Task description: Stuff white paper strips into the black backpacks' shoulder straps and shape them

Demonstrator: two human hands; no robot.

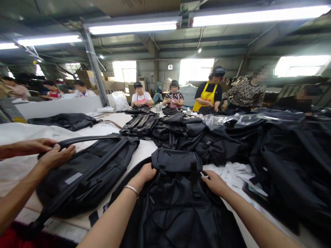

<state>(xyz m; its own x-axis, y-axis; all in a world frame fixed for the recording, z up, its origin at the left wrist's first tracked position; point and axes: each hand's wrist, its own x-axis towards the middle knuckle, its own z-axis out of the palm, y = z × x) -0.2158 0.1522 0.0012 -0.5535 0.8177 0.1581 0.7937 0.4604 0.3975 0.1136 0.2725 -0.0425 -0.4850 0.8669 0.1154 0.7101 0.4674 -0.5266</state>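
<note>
A black backpack point(178, 206) lies before me on the table, its top flap point(176, 160) at the far end and its straps and buckles facing up. My left hand point(148, 172), with a bangle on the wrist, is closed on the flap's left edge. At the flap's right corner my right hand point(214, 183) is closed, a small white object point(204, 175) pinched at its fingertips; its kind I cannot make out. Left of me, a co-worker's hands point(58, 153) hold the strap of another black backpack point(90, 175).
Black bags are heaped across the table's far side point(181, 131) and on the right point(294, 165). White scraps point(238, 174) lie beside my right hand. Clear plastic point(222, 120) covers part of the heap. Several people work beyond, one in a yellow apron point(206, 96).
</note>
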